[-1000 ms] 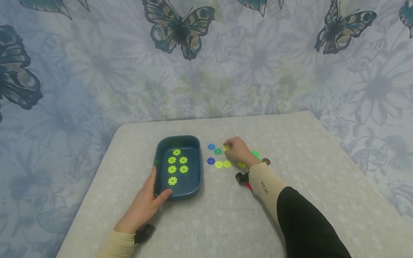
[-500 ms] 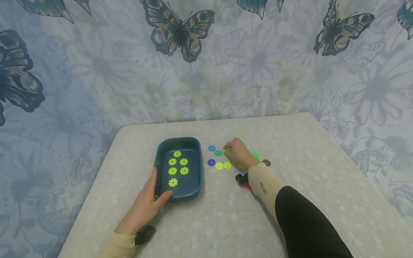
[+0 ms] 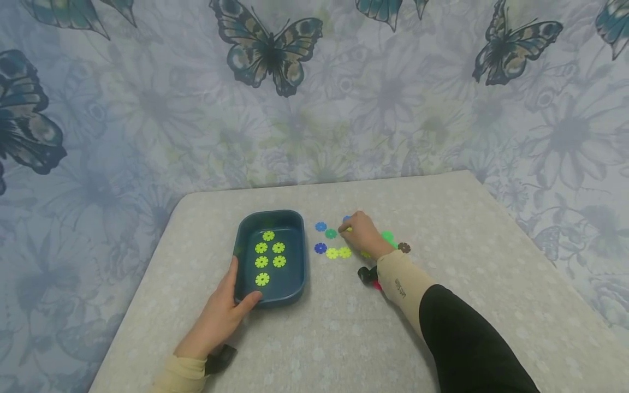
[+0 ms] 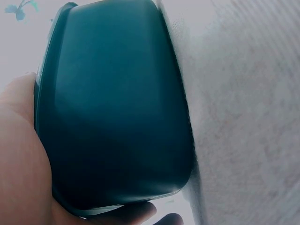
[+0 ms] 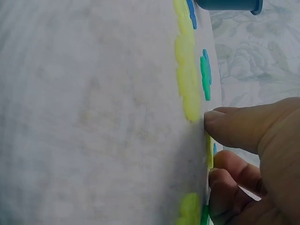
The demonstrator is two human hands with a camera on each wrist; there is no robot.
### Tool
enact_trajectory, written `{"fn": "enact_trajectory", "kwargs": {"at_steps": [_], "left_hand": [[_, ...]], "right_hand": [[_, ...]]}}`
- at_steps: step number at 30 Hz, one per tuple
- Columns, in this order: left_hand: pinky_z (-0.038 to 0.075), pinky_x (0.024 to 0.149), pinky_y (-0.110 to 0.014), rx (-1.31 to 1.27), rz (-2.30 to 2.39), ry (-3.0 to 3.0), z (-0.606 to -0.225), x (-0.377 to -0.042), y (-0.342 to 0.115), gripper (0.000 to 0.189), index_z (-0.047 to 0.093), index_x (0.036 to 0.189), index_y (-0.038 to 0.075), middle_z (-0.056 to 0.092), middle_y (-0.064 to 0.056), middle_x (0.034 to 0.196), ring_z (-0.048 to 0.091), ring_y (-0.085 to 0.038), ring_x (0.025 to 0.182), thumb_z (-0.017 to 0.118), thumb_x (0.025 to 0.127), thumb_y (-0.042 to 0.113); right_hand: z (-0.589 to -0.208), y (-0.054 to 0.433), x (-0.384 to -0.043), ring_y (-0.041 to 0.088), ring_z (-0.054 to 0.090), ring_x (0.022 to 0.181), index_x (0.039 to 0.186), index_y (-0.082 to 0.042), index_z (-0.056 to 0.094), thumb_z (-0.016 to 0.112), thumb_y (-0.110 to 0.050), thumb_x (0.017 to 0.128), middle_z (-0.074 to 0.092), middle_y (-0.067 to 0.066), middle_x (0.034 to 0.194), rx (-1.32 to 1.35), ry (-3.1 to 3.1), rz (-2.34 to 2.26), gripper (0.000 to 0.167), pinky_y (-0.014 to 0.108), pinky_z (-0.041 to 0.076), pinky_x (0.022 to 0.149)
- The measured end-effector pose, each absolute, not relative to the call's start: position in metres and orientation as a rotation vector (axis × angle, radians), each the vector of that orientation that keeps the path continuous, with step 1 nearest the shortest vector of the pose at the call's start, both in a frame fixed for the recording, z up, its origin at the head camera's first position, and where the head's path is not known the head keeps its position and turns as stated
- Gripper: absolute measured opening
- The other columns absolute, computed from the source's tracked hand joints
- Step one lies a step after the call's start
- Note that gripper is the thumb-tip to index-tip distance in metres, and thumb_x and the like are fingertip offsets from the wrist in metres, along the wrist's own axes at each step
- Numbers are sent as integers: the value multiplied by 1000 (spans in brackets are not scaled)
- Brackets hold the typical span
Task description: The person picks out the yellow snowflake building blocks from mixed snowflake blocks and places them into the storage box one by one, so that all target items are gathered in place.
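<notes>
My left hand [image 3: 216, 316] grips the near left corner of a dark blue-green tray [image 3: 294, 281], thumb on its rim. Several yellow flower-shaped discs [image 3: 261, 262] lie flat inside. In the left wrist view the tray's outer wall [image 4: 117, 93] fills the middle, with fingers curling along its lower end. To the right of the tray, my right hand [image 3: 363, 234] pinches a yellow flower-shaped disc [image 5: 210, 152] between thumb and fingers, close over the table. Two yellow discs [image 3: 338, 252] lie side by side nearby. A blue disc [image 3: 346, 219] peeks out beyond the fingertips.
Left of the right hand lie a light blue disc [image 3: 321, 226], a green disc [image 3: 331, 233] and a dark blue disc [image 3: 320, 248]. Bright green discs [image 3: 388, 237] and a brown disc [image 3: 404, 248] lie to its right. A red disc [image 3: 377, 285] shows beside the wrist camera [image 3: 366, 274].
The yellow disc has shifted slightly toward me in my right fingers, and a blue disc now shows behind it. My left hand keeps its grip on the tray.
</notes>
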State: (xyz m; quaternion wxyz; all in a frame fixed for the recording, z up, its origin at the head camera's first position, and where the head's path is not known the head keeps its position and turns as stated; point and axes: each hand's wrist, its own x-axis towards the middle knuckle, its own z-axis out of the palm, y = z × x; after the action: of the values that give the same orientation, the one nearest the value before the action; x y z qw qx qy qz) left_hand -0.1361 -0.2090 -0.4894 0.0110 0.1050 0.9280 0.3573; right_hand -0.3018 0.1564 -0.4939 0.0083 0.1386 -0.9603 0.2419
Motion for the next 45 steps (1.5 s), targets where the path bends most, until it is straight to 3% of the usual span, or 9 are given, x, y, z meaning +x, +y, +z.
{"fn": "enact_trajectory", "kwargs": {"at_steps": [5, 13, 18, 23, 32, 40, 45], "left_hand": [[23, 120, -67, 324, 1121, 2889, -489, -136, -209, 103, -7, 165, 7, 6, -24, 171, 15, -47, 156, 63, 101, 48], [22, 120, -68, 325, 1124, 2883, -490, -137, -210, 103, -8, 165, 8, 5, -24, 171, 14, -48, 156, 62, 101, 49], [22, 121, -68, 353, 1147, 2887, -490, -136, -211, 102, -7, 165, 7, 5, -23, 171, 14, -47, 156, 63, 102, 46], [23, 120, -68, 371, 1144, 2902, -491, -136, -210, 101, -6, 165, 6, 6, -25, 171, 15, -49, 155, 63, 102, 44], [23, 121, -67, 332, 1136, 2883, -490, -134, -210, 103, -7, 165, 8, 5, -23, 171, 15, -47, 156, 63, 101, 47], [23, 121, -67, 351, 1123, 2891, -489, -135, -210, 102, -6, 165, 5, 7, -26, 171, 16, -48, 155, 62, 102, 47], [24, 121, -67, 348, 1126, 2892, -490, -135, -210, 103, -7, 165, 5, 7, -25, 171, 16, -47, 156, 63, 101, 47]], "right_hand": [[-492, 156, -300, 33, 55, 120, 114, -11, 80, 70, -15, 98, 69, 13, 119, 409, -3038, 729, 19, 51, 42, 111], [-486, 157, -296, 35, 63, 127, 115, -10, 80, 70, -13, 97, 75, 11, 121, 447, -3062, 798, 21, 48, 50, 109], [-485, 154, -295, 36, 54, 132, 114, -6, 80, 67, -7, 92, 69, 17, 127, 410, -3075, 845, 25, 49, 46, 112], [-482, 148, -293, 33, 50, 125, 114, -2, 79, 69, -4, 86, 56, 21, 131, 315, -3111, 871, 29, 46, 48, 107], [-472, 145, -287, 34, 56, 128, 114, -2, 78, 73, -3, 87, 67, 17, 127, 349, -3166, 675, 28, 47, 47, 110], [-470, 148, -283, 33, 69, 111, 109, 0, 77, 76, -2, 83, 74, 14, 115, 329, -3175, 622, 26, 45, 58, 94], [-469, 149, -282, 34, 68, 113, 111, 1, 76, 77, -4, 82, 74, 15, 117, 332, -3183, 647, 29, 45, 58, 95]]}}
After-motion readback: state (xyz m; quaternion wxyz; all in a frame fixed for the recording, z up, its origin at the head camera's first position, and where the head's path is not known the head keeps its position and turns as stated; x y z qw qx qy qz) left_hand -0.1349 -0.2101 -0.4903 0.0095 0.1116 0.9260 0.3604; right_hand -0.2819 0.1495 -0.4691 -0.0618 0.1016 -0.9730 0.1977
